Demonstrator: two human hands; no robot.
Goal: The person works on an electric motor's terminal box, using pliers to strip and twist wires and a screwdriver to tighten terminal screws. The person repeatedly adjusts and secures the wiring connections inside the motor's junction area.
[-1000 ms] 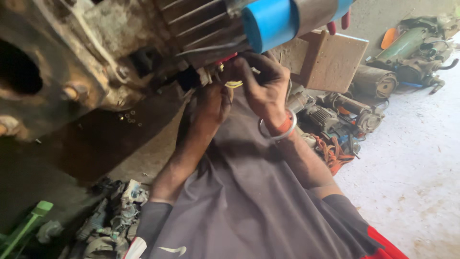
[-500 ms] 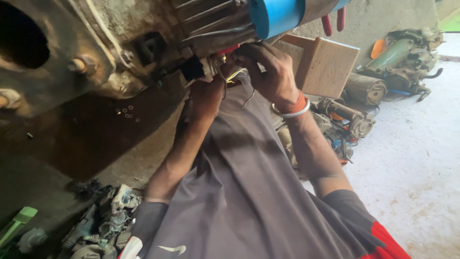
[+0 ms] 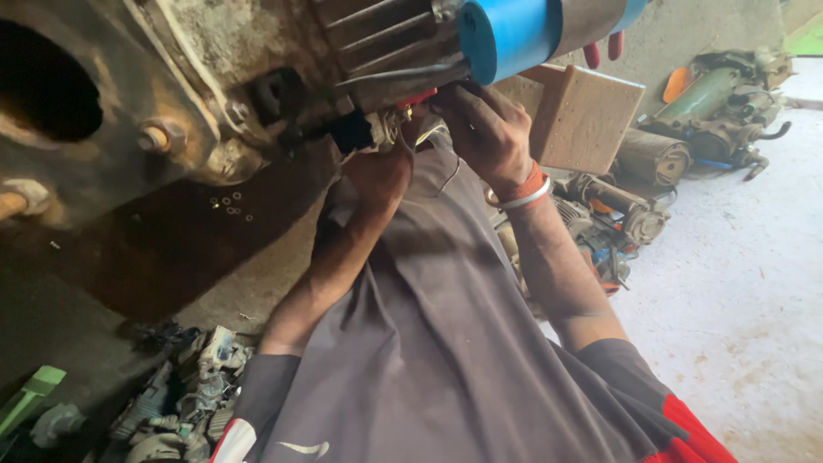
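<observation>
A large rusty engine block point(image 3: 197, 77) fills the upper left, with a blue cylinder point(image 3: 510, 34) at its top. Both my arms reach up to a spot just below that cylinder. My left hand point(image 3: 377, 171) is curled around a small metal fitting point(image 3: 387, 129) beside a black connector point(image 3: 350, 133). My right hand point(image 3: 487, 129) pinches a thin wire point(image 3: 433, 133) next to a red terminal point(image 3: 416, 99). An orange thread and a metal bangle point(image 3: 527, 193) ring my right wrist. The fingertips of both hands are partly hidden behind the parts.
A wooden block point(image 3: 583, 116) sits right of my hands. Old motors and machine parts point(image 3: 711, 103) lie at the back right on the concrete floor point(image 3: 737, 291). More scrap parts point(image 3: 180, 403) lie at the lower left, near a green piece point(image 3: 30, 394).
The view has shifted and the engine sits closer in frame. Both hands stay at the same spot under the blue cylinder, with only small finger movements.
</observation>
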